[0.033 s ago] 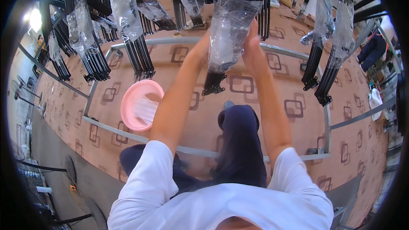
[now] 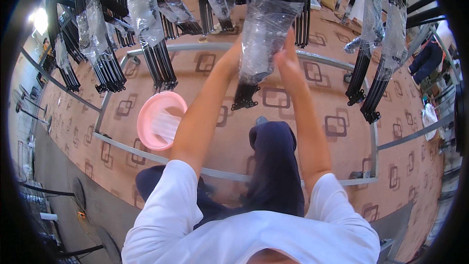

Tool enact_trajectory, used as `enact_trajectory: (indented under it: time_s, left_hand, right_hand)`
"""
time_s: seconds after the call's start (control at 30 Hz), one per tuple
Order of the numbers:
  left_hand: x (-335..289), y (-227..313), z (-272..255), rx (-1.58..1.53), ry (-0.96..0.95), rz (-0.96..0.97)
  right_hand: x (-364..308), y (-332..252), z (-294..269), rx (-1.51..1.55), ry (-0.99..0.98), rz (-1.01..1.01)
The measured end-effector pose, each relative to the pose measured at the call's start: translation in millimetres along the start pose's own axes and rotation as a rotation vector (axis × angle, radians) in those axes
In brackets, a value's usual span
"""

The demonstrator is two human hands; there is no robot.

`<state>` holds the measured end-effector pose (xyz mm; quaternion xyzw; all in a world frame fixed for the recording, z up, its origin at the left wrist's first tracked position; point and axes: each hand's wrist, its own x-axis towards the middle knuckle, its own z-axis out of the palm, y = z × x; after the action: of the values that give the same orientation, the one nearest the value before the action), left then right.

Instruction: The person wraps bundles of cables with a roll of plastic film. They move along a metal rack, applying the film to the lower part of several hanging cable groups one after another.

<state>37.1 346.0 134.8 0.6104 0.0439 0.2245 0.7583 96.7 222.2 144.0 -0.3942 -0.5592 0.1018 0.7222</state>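
A bundle of black metal bars [image 2: 244,95] hangs down in front of me, its lower ends with small brackets sticking out. Clear plastic film [image 2: 266,39] is wrapped around the bundle's middle, crinkled and shiny. My left hand [image 2: 236,54] reaches behind the film's left side, its fingers hidden by the bundle. At the film's right edge is my right hand [image 2: 287,58], blurred by motion, with the thumb side toward the bundle; how its fingers lie does not show.
Other film-wrapped bar bundles [image 2: 144,14] hang at left and right [image 2: 373,58]. A pink basin [image 2: 144,122] with something whitish inside stands by my left forearm. A grey metal frame [image 2: 229,174] runs low around my legs. Another person [image 2: 427,61] is at the far right.
My right hand has shifted slightly down along the film's right edge, and its thumb has come nearer the bundle. The left hand and the bundle have hardly moved.
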Motion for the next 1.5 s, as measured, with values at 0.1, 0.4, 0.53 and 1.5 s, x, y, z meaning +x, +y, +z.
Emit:
enact_trajectory:
  time_s: [0.1, 0.4, 0.53, 1.5]
  left_hand:
    - [12, -16, -1, 0.181, 0.069, 0.203]
    - [-10, -38, -77, -0.169, 0.088, 0.135]
    - [-56, -44, -79, 0.307, 0.022, 0.186]
    - [-39, -36, 27, 0.037, 0.0, -0.001]
  right_hand:
    - [4, -7, 6, -0.447, 0.1, -0.079]
    - [12, -11, -6, 0.187, 0.103, 0.299]
    - [13, 4, -14, 0.248, 0.082, 0.295]
    - [-44, 75, -79, 0.31, 0.305, 0.458]
